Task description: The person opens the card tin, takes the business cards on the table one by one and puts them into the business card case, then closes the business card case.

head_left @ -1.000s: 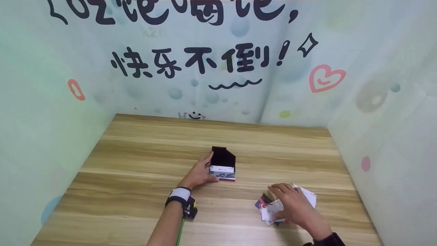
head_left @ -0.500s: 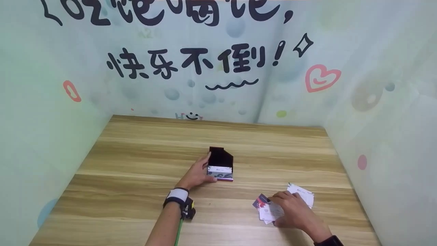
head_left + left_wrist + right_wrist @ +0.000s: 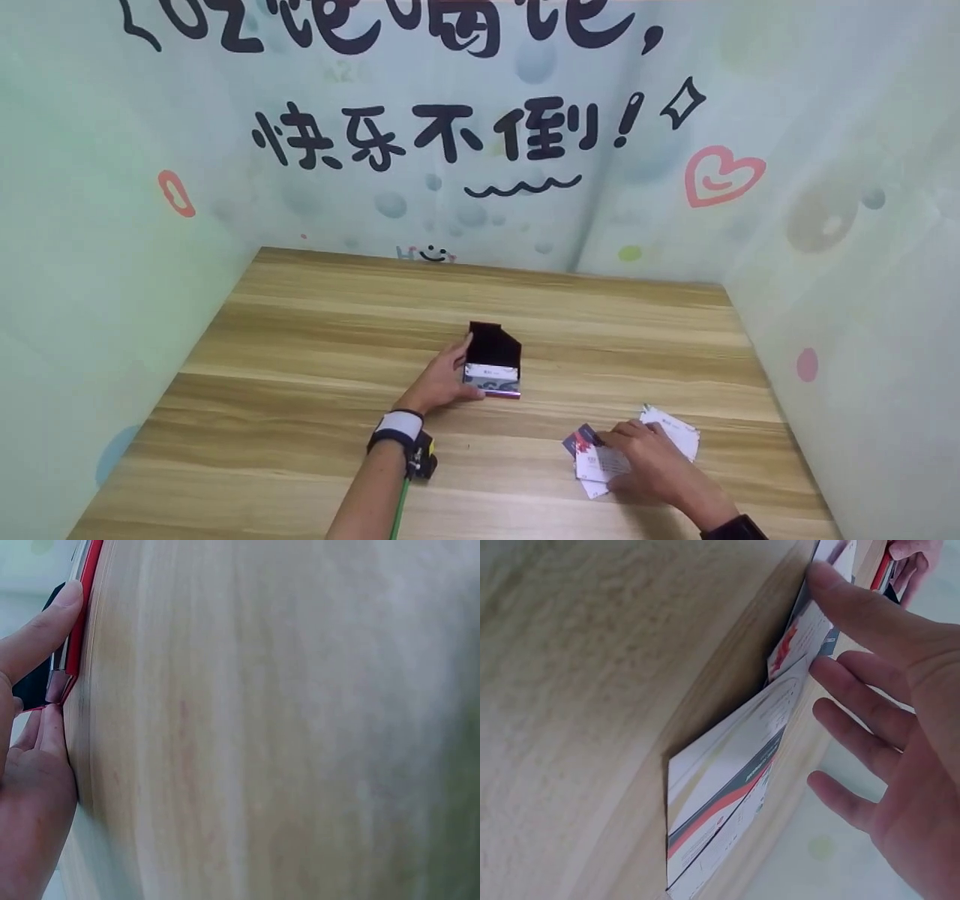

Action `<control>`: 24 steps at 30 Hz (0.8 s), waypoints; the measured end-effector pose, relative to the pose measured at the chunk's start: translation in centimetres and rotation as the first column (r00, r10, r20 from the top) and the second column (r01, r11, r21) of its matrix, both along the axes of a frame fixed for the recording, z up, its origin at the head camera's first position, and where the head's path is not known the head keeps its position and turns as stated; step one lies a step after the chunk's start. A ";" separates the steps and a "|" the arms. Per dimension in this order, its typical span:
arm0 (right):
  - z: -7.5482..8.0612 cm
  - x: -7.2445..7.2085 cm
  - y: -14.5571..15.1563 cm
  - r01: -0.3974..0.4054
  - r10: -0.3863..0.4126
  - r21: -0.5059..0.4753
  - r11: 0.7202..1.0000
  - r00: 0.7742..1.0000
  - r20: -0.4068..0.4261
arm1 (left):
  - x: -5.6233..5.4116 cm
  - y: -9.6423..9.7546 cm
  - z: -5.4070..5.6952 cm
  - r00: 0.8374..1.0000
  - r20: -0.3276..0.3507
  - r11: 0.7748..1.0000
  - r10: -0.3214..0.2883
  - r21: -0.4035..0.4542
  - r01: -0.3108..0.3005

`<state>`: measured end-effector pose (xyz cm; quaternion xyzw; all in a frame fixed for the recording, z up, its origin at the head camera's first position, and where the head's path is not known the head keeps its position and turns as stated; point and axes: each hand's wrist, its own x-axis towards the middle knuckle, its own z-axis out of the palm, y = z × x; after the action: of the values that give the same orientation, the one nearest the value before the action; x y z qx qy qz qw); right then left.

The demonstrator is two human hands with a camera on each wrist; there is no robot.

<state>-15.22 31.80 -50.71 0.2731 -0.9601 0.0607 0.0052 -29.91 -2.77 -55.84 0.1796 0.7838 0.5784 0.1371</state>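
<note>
The loose, thin white printed paper cards [image 3: 602, 466], marked with grey, red and gold, lie overlapping on the wood-grain table [image 3: 337, 322], right of centre. They look light and springy, probably slick against each other and easily creased; opposite edges seem the best hold. The right hand [image 3: 651, 459] spreads loosely over them, thumb and fingers apart; whether it presses down is hard to tell. Farther off, the left hand [image 3: 437, 383] grips the red-edged open black box [image 3: 495, 346], likely light and stiff, best held by its sides; white and grey cards [image 3: 491, 373] sit inside it
</note>
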 end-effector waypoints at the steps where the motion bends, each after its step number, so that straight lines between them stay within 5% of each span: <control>1: 0.0 -0.1 -0.1 0.008 -0.008 0.000 1.000 1.000 0.016 | 0.0 0.0 0.0 1.000 -0.005 1.000 0.000 -0.005 0.000; 8: -0.1 -0.5 -0.4 0.060 -0.056 -0.033 0.998 0.993 0.106 | 0.0 -0.2 0.1 0.999 -0.044 1.000 -0.025 -0.017 0.025; 24: -0.2 -1.1 -1.0 0.025 -0.032 -0.155 0.988 0.999 -0.043 | 0.0 -0.2 0.0 1.000 -0.018 0.999 -0.010 -0.044 0.009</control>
<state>-16.28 30.80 -50.90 0.2594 -0.9559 0.1286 0.0489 -29.87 -2.95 -55.80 0.1853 0.7967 0.5588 0.1367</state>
